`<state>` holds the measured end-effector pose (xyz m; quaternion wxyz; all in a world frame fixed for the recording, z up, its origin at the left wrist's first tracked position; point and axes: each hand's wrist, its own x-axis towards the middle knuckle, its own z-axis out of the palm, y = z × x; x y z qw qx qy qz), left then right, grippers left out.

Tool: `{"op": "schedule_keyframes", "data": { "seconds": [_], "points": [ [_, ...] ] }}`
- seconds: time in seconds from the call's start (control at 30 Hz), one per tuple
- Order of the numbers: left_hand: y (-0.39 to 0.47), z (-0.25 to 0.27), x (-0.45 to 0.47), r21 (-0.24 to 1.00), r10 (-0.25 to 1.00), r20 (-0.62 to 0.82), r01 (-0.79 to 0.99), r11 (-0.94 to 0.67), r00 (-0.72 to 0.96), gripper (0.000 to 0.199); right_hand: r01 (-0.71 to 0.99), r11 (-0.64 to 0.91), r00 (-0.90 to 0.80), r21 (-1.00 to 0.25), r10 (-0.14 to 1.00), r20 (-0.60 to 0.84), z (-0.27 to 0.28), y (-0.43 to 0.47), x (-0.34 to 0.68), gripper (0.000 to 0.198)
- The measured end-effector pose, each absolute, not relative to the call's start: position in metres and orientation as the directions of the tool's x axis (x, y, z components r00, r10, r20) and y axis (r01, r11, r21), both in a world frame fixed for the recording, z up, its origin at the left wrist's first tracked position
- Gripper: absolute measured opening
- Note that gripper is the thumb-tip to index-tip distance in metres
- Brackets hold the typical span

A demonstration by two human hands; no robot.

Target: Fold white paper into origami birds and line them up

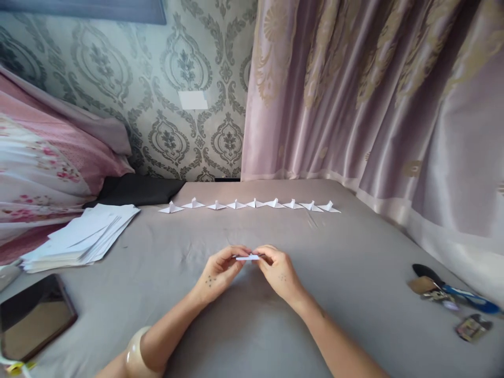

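Between my two hands, just above the grey cloth surface [252,336], is a small folded piece of white paper [247,258], seen nearly edge-on. My left hand [219,275] pinches its left end between thumb and fingers. The right end is pinched the same way by my right hand [280,274]. Fingers cover both ends of the paper, so its full shape is hidden. Farther back, a row of several folded white paper figures [236,204] stands across the surface, each with flat points at the sides and a raised middle.
At the left lie a stack of white paper sheets [84,236], a black cloth-like item [137,189] and a dark-screened tablet or phone [37,317]. On the right are a blue-handled brush-like item [468,299], keys [437,295] and a small clear object [473,328]. Curtains [378,105] hang along the right.
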<state>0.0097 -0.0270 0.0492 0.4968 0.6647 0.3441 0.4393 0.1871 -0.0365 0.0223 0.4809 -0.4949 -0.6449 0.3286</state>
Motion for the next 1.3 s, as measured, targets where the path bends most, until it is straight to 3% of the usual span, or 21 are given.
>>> {"op": "schedule_keyframes", "data": {
  "seconds": [0.17,0.33,0.57,0.77,0.97,1.2,1.3],
  "points": [
    [-0.013,0.036,-0.001,0.797,0.772,0.367,0.254,-0.549,0.518,0.020,0.430,0.455,-0.107,-0.780,0.884,0.456,0.014,-0.035,0.193,0.024],
    [-0.002,0.014,-0.009,0.663,0.721,0.354,0.384,-0.642,0.596,0.028,0.532,0.538,-0.183,-0.654,0.827,0.531,0.002,-0.032,0.201,0.029],
    [0.011,0.005,0.003,0.528,0.642,0.422,0.402,-0.748,0.640,0.034,0.613,0.541,-0.230,-0.576,0.819,0.526,-0.001,-0.022,0.211,0.031],
    [0.010,-0.015,0.009,0.500,0.593,0.384,0.381,-0.778,0.708,0.039,0.734,0.481,-0.313,-0.479,0.866,0.390,-0.005,-0.035,0.213,0.032],
    [0.008,-0.016,0.010,0.496,0.648,0.372,0.447,-0.744,0.665,0.040,0.819,0.443,-0.301,-0.365,0.873,0.385,-0.001,-0.036,0.213,0.032],
    [-0.003,-0.003,0.013,0.451,0.621,0.292,0.468,-0.760,0.727,0.039,0.824,0.441,-0.341,-0.355,0.887,0.311,0.005,-0.045,0.215,0.034],
    [-0.016,-0.002,0.014,0.508,0.659,0.267,0.479,-0.716,0.703,0.038,0.805,0.433,-0.355,-0.407,0.899,0.255,0.012,-0.055,0.218,0.033]
  ]
}}
